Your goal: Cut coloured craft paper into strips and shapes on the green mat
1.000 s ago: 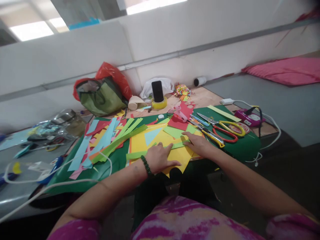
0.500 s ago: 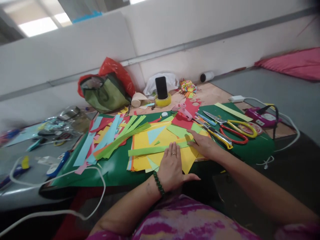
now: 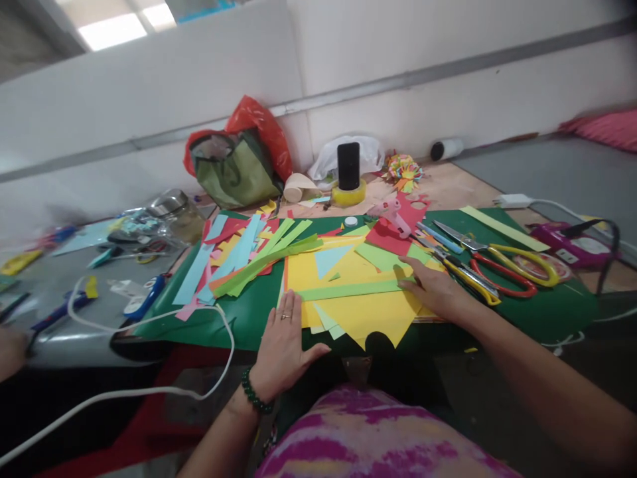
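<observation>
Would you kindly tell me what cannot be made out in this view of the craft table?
Head view only:
- The right end of the light green paper strip: hidden under the right hand.
- The pink flat object at the right edge: blurred and cut off.
- The small tools on the grey table at far left: too blurred to name.
- What looks like another person's hand: cut off by the left edge.

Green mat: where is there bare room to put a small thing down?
The green mat is bare between the left hand and the paper strips, and on the near side of the scissors at its right. The middle, under the yellow sheets, is crowded.
</observation>
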`<move>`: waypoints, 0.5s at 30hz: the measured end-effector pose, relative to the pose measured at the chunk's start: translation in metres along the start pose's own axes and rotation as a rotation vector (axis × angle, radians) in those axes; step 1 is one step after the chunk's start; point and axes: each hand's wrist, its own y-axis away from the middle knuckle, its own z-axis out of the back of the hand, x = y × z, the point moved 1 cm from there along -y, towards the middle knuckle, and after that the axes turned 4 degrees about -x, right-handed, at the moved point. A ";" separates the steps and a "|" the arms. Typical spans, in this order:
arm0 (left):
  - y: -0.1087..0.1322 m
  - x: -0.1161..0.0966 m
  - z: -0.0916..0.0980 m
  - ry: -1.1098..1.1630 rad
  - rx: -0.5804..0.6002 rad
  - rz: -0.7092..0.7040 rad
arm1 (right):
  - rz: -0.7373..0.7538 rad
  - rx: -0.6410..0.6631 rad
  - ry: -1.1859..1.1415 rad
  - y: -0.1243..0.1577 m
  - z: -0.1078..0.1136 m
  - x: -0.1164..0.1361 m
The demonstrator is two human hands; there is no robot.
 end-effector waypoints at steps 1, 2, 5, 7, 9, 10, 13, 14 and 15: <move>0.002 0.002 0.000 0.005 -0.005 -0.001 | -0.008 -0.003 0.000 0.000 0.001 0.001; 0.003 0.004 -0.001 0.009 -0.010 -0.004 | -0.016 -0.004 0.001 0.000 0.001 0.003; 0.003 0.006 0.001 0.000 -0.030 0.001 | -0.031 -0.005 0.025 0.001 0.002 0.005; 0.002 0.008 0.003 -0.022 -0.030 0.017 | -0.026 -0.022 0.061 0.004 0.004 0.006; 0.002 0.009 0.007 -0.043 -0.022 0.029 | -0.018 -0.068 0.141 0.008 0.008 0.008; 0.002 0.010 0.008 -0.052 -0.017 0.030 | 0.008 -0.103 0.197 0.011 0.010 0.012; 0.001 0.009 0.013 -0.079 -0.008 0.020 | 0.252 -0.178 0.342 0.018 0.013 0.042; 0.000 0.008 0.015 -0.089 -0.008 0.017 | 0.381 -0.158 0.351 0.019 0.012 0.058; 0.000 0.007 0.016 -0.097 -0.009 0.015 | 0.514 -0.107 0.331 0.019 0.009 0.077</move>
